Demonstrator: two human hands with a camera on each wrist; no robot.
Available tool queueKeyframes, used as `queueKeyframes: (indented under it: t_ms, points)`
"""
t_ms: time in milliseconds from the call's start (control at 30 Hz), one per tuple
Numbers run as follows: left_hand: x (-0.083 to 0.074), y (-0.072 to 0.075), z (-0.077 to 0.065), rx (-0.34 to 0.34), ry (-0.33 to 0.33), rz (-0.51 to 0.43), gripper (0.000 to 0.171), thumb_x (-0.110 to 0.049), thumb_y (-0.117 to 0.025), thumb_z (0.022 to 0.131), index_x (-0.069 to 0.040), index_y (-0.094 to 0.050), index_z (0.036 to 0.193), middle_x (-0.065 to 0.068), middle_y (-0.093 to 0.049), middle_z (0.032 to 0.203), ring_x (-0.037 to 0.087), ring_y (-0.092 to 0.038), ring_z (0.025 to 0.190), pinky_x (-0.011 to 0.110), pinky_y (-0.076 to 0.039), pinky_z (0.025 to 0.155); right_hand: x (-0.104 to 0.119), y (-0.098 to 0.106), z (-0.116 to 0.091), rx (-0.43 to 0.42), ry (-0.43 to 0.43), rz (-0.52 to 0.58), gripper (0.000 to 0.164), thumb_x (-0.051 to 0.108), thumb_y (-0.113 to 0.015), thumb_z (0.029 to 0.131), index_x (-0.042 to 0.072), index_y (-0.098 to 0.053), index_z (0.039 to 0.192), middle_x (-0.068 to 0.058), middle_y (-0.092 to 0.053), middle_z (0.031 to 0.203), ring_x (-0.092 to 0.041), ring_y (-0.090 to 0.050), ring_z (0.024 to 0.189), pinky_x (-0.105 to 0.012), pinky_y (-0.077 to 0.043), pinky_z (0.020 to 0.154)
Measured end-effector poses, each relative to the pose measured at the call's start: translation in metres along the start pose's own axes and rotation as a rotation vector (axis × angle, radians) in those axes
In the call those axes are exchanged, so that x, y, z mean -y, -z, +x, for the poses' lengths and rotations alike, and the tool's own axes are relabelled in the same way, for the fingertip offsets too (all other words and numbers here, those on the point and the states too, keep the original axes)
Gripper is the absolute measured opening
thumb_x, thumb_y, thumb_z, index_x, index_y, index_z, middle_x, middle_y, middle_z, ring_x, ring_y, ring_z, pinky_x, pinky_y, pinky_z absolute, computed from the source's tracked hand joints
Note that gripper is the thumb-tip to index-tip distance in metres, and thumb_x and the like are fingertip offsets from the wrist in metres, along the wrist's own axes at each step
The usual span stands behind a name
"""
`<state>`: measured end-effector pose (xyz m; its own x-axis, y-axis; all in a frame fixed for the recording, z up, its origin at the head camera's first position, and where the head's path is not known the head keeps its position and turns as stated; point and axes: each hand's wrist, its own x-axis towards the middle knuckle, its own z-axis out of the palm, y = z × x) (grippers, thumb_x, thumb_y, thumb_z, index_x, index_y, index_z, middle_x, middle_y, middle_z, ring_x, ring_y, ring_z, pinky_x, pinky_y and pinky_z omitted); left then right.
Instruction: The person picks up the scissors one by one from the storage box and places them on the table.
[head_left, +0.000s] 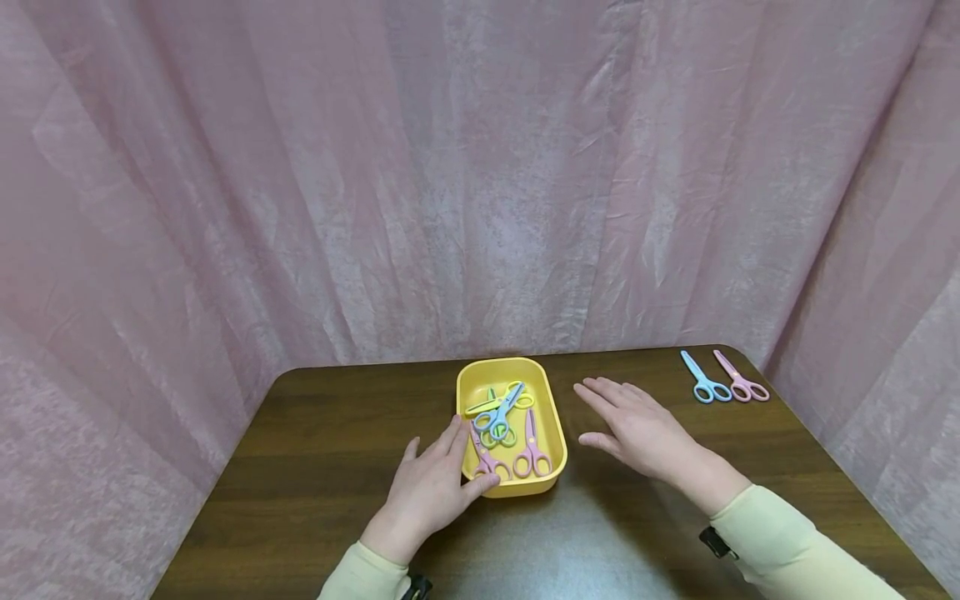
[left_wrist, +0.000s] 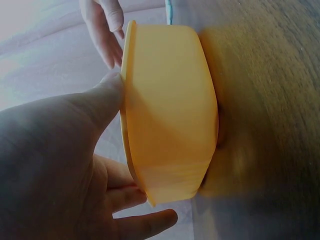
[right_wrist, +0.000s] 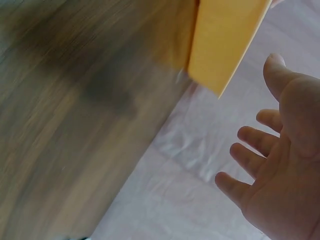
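A yellow plastic tray (head_left: 556,417) stands on the table with several children's scissors in it. Among them, blue scissors (head_left: 507,404) lie across yellow scissors (head_left: 523,401) and green scissors (head_left: 510,437), with pink scissors (head_left: 532,454) nearer the front. My left hand (head_left: 427,492) is at the tray's left front side, fingers extended. In the left wrist view its thumb (left_wrist: 107,95) touches the rim and the fingertips reach the far end of that rim. To the tray's right my right hand (head_left: 637,425) hovers apart from it, fingers straight, holding nothing.
At the table's back right lie two more scissors, a blue pair (head_left: 705,379) and a pink pair (head_left: 740,377), side by side. The dark wooden table (head_left: 322,467) has rounded back corners. A pink curtain (head_left: 480,183) hangs behind it and at both sides.
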<state>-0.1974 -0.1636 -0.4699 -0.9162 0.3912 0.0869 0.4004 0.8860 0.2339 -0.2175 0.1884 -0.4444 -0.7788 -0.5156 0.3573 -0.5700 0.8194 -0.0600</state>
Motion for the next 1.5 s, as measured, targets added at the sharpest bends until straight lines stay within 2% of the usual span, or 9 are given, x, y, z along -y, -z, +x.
queueKeyframes:
  t_ms: [433, 633, 867, 1033, 1300, 1433, 1500]
  points:
    - [-0.001, -0.001, 0.0, -0.003, 0.002, 0.011, 0.099, -0.07, -0.067, 0.102, 0.0, -0.043, 0.168, 0.018, -0.042, 0.173, 0.03, -0.051, 0.153, 0.071, -0.034, 0.121, 0.041, -0.005, 0.019, 0.024, 0.111, 0.022, 0.073, 0.043, -0.084, 0.098, 0.0, -0.062, 0.153, -0.02, -0.064, 0.152, -0.04, -0.06, 0.143, -0.057, -0.046, 0.119]
    - [-0.006, -0.001, 0.0, -0.041, -0.021, 0.035, 0.096, -0.069, -0.067, 0.102, 0.002, -0.049, 0.164, 0.02, -0.047, 0.169, 0.03, -0.053, 0.152, 0.072, -0.037, 0.119, 0.049, -0.01, 0.027, 0.009, 0.159, 0.015, 0.066, 0.041, -0.085, 0.098, 0.003, -0.067, 0.149, -0.015, -0.068, 0.143, -0.034, -0.065, 0.134, -0.055, -0.05, 0.115]
    - [-0.008, -0.004, -0.001, -0.043, -0.015, 0.037, 0.096, -0.07, -0.066, 0.102, 0.001, -0.049, 0.164, 0.02, -0.046, 0.17, 0.03, -0.052, 0.152, 0.073, -0.038, 0.118, 0.054, -0.015, 0.029, 0.026, 0.172, -0.01, 0.058, 0.034, -0.087, 0.097, 0.004, -0.072, 0.144, -0.009, -0.075, 0.134, -0.027, -0.072, 0.123, -0.052, -0.054, 0.11]
    - [-0.007, -0.005, -0.002, -0.047, -0.018, 0.044, 0.096, -0.07, -0.066, 0.102, 0.001, -0.049, 0.164, 0.02, -0.047, 0.169, 0.03, -0.054, 0.151, 0.072, -0.038, 0.118, 0.056, -0.02, 0.03, 0.055, 0.18, -0.015, 0.05, 0.03, -0.088, 0.097, 0.006, -0.075, 0.139, -0.008, -0.077, 0.133, -0.024, -0.073, 0.123, -0.055, -0.054, 0.109]
    - [-0.007, -0.004, -0.003, -0.046, -0.015, 0.033, 0.094, -0.069, -0.067, 0.102, 0.001, -0.05, 0.164, 0.021, -0.048, 0.169, 0.031, -0.055, 0.149, 0.073, -0.038, 0.118, 0.063, -0.024, 0.038, 0.082, 0.203, -0.02, 0.039, 0.026, -0.093, 0.09, 0.009, -0.08, 0.122, 0.0, -0.079, 0.108, -0.022, -0.076, 0.108, -0.059, -0.053, 0.109]
    - [-0.007, -0.004, -0.002, -0.036, -0.011, 0.03, 0.095, -0.069, -0.066, 0.103, 0.001, -0.049, 0.164, 0.021, -0.046, 0.169, 0.031, -0.054, 0.15, 0.072, -0.037, 0.118, 0.067, -0.025, 0.044, 0.101, 0.229, -0.031, 0.029, 0.028, -0.097, 0.085, 0.016, -0.075, 0.098, 0.01, -0.066, 0.084, -0.013, -0.07, 0.088, -0.055, -0.055, 0.103]
    - [-0.006, -0.004, -0.002, -0.034, -0.01, 0.026, 0.094, -0.069, -0.066, 0.103, 0.001, -0.049, 0.164, 0.021, -0.046, 0.17, 0.031, -0.054, 0.151, 0.073, -0.037, 0.119, 0.069, -0.026, 0.048, 0.103, 0.24, -0.045, 0.032, 0.028, -0.098, 0.082, 0.02, -0.068, 0.086, 0.013, -0.057, 0.076, -0.009, -0.063, 0.078, -0.051, -0.056, 0.097]
